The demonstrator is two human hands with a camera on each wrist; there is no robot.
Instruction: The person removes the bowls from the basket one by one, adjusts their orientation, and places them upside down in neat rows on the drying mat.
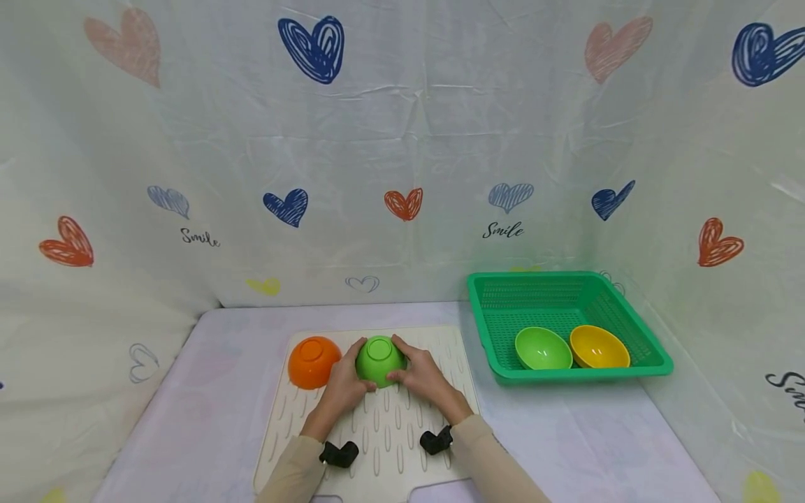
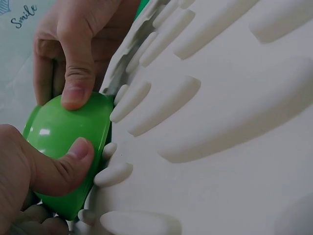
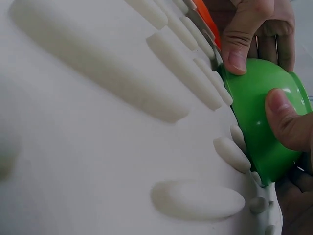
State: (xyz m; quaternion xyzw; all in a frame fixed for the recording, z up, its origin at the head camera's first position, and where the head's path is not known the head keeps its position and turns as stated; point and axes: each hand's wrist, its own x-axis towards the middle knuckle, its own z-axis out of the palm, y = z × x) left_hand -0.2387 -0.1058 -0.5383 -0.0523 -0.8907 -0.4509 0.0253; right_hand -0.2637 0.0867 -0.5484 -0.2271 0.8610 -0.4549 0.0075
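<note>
A green bowl (image 1: 380,363) lies upside down on the cream ridged drying mat (image 1: 383,447), near its far edge. My left hand (image 1: 344,381) grips the bowl from the left, thumb on the near side and fingers around the far side. From the right, my right hand (image 1: 428,377) holds it the same way. Both wrist views show the thumbs pressed on the curved wall of the green bowl (image 2: 68,127), whose rim is down at the mat's ridges. Just left of my left hand, an orange bowl (image 1: 313,363) also sits upside down on the mat.
At the right stands a green plastic basket (image 1: 503,377) with perforated walls. Inside it, a light green bowl (image 1: 544,349) and a yellow bowl (image 1: 599,347) lie side by side, mouths up. A curtain (image 1: 402,140) printed with hearts hangs behind the table (image 1: 214,391).
</note>
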